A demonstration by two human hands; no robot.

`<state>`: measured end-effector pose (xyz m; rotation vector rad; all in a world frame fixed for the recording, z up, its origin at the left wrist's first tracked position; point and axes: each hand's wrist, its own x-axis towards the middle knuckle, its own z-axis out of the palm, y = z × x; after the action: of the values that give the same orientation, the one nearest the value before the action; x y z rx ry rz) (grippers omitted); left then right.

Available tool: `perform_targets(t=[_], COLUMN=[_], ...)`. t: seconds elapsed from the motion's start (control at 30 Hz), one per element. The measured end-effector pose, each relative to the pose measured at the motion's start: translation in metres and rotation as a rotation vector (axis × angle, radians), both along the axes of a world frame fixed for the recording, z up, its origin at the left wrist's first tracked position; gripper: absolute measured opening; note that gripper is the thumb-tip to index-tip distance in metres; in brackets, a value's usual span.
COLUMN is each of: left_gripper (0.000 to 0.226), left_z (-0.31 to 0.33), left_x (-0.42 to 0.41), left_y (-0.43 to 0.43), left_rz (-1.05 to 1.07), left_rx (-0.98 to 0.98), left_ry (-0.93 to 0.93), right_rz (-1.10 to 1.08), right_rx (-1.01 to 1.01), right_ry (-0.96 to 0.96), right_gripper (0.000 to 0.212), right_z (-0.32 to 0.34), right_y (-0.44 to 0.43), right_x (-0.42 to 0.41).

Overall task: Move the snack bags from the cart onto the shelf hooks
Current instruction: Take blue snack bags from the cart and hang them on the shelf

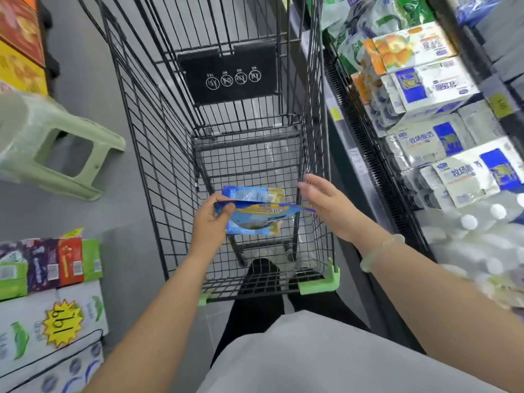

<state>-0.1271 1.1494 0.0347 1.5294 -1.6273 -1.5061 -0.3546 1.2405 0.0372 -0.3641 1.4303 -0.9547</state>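
Now left hand [211,222] fingers [226,207] pinch the snack bag [255,219] edge.

Cart [175,154] stands before me in the aisle; one snack bag [252,193] lies in it, a second bag [256,219] held above by my left hand [211,222]. Stool [54,148] left of cart, boxed stock [51,279] near left; shelf [425,114] of cartons right, beside my right hand [326,202].

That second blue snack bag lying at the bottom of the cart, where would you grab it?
Judging by its pose, reach down from above and pinch the far blue edge of the lower bag. It lies flat on the cart floor, and the held bag covers its near part.
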Motion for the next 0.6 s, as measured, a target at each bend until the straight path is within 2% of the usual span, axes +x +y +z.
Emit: perform_targets(t=[0.07, 0.13, 0.17, 0.23, 0.3, 0.47, 0.6], left_gripper=[0.032, 0.038, 0.040, 0.036, 0.028, 0.023, 0.020], left_z=[0.016, 0.026, 0.029, 0.032, 0.034, 0.035, 0.024], left_x=[0.004, 0.008, 0.010, 0.014, 0.016, 0.021, 0.017], left_y=[-0.014, -0.030, -0.037, -0.050, -0.060, -0.078, -0.086], left_rz=[0.048, 0.077, 0.077, 0.073, 0.087, 0.107, 0.154], left_rx=[-0.001, 0.016, 0.022, 0.045, 0.112, 0.217, 0.322], left_ry=[0.118, 0.208, 0.243, 0.309, 0.367, 0.422, 0.450], right_rz=[0.120, 0.214, 0.210, 0.136, 0.080, 0.142, 0.000], right_rx=[-0.071, -0.122, -0.136, -0.165, -0.204, -0.208, -0.194], right_ry=[-0.055, 0.028, 0.114, 0.304, 0.422, 0.454, 0.486], right_gripper=[0.058, 0.059, 0.054, 0.032, 0.027, 0.020, 0.021], right_z=[0.000, 0.002, 0.002, 0.004, 0.009, 0.016, 0.012], right_y=[-0.001, -0.005, -0.011, -0.025, -0.038, -0.055, -0.061], right_x=[0.005, 0.011, 0.015, 0.022, 0.026, 0.031, 0.033])
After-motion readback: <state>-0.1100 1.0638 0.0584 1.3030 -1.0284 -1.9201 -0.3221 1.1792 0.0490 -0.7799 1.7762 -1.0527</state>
